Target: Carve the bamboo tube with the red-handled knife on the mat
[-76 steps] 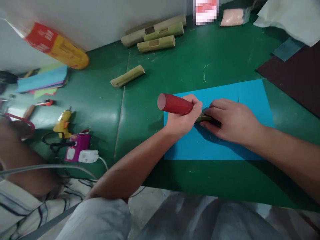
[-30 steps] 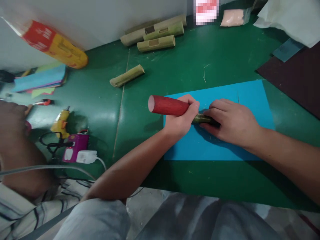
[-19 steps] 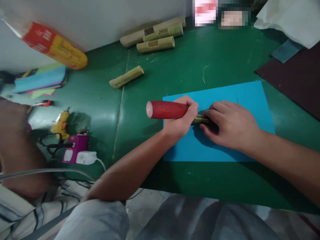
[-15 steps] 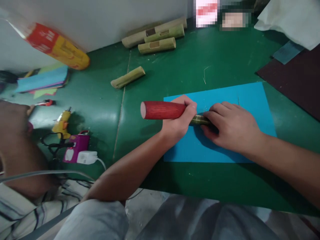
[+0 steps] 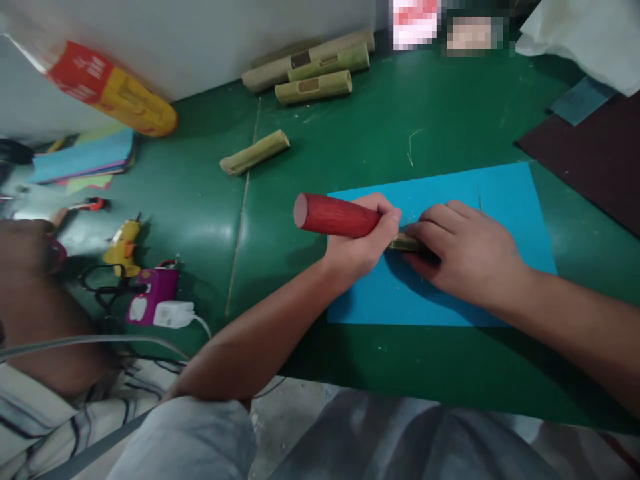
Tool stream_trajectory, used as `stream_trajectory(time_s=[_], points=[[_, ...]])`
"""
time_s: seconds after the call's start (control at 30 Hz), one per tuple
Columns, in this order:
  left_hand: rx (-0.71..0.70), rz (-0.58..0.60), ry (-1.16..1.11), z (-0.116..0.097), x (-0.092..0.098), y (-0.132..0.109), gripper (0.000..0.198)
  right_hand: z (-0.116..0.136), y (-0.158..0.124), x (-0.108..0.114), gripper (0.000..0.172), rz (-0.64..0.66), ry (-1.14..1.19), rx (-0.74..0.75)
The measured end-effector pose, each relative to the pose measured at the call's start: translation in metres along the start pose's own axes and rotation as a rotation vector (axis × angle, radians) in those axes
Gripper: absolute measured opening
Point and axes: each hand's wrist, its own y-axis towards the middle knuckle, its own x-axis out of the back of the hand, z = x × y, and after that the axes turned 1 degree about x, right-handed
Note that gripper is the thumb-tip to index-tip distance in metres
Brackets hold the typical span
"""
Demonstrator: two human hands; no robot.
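Observation:
My left hand [image 5: 363, 233] is closed round a thick red wooden handle [image 5: 337, 215] of a tool, whose butt points left and slightly up. The tool's working end is hidden behind my fingers. Beside it, my right hand [image 5: 467, 243] is wrapped over a short greenish bamboo piece [image 5: 404, 242], and only the left part of it shows between the two hands. Both hands are low over a blue sheet [image 5: 435, 303] on the green table [image 5: 320, 347]. A thin dark sliver [image 5: 479, 197] lies on the sheet beyond my right hand.
Several cut bamboo tubes [image 5: 314, 88] lie by the wall; another bamboo tube [image 5: 256, 153] lies nearer. At left are a yellow glue gun [image 5: 123, 245], a purple power block [image 5: 159, 293] with cables, and another person's arm [image 5: 43, 307]. A dark brown sheet [image 5: 590, 160] lies at right.
My left hand has shifted slightly right along the bamboo, and the red handle's butt has moved right and up. More pale bamboo surface shows. My right hand has barely moved.

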Motion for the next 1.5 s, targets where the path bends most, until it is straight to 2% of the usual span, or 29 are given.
stream_trajectory(time_s=[0.43, 0.73, 0.83, 1.13, 1.3, 1.5], points=[[-0.014, 0.013, 0.136, -0.002, 0.001, -0.002, 0.034, -0.002, 0.0, -0.001, 0.024, 0.001, 0.051, -0.029], [-0.045, 0.107, 0.361, -0.011, 0.008, -0.005, 0.029, -0.001, 0.0, 0.0, 0.028, 0.057, 0.064, -0.07], [-0.022, 0.103, 0.356, -0.01, 0.008, -0.006, 0.03, -0.001, 0.001, 0.0, 0.028, 0.066, 0.075, -0.065], [-0.082, 0.085, 0.244, 0.0, 0.006, -0.002, 0.037, -0.002, 0.0, 0.001, 0.028, 0.068, 0.092, -0.082], [-0.036, 0.093, 0.241, 0.002, 0.006, -0.002, 0.043, -0.001, 0.0, 0.0, 0.025, 0.051, 0.098, -0.078], [-0.016, 0.093, 0.224, 0.003, 0.005, 0.0, 0.039, -0.002, 0.001, 0.001, 0.023, 0.065, 0.102, -0.087]])
